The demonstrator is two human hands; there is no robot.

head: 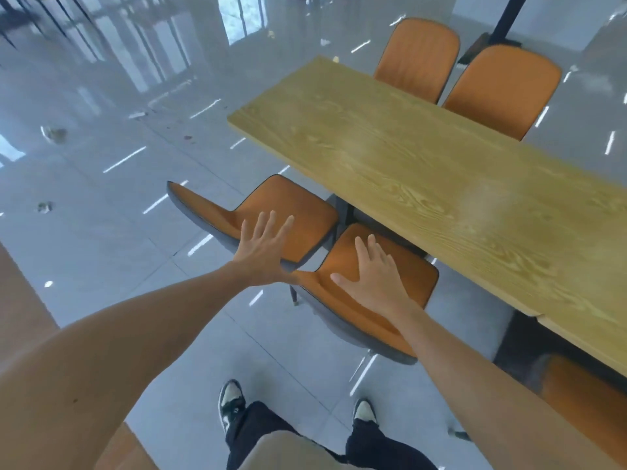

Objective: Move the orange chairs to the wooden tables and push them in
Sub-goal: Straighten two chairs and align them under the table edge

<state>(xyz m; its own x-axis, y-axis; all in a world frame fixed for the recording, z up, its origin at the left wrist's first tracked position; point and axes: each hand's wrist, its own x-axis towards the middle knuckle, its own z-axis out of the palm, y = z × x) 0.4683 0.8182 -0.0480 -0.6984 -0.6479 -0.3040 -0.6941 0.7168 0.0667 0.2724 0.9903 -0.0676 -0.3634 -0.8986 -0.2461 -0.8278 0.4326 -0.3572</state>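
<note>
Two orange chairs stand side by side at the near edge of the long wooden table [441, 171]. The left chair [295, 208] has its seat partly under the table edge, as does the right chair [407, 276]. My left hand [264, 252] is spread with straight fingers over the left chair's backrest top. My right hand [376, 273] lies flat with straight fingers over the right chair's backrest and seat. Two more orange chairs [417, 59] [502, 89] are pushed in on the table's far side.
Glossy grey tiled floor [101, 198] spreads to the left and behind. My feet in dark trousers and sneakers [232, 401] stand just behind the chairs. Another orange seat [583, 385] shows under the table at the lower right. A black table post [509, 18] rises beyond.
</note>
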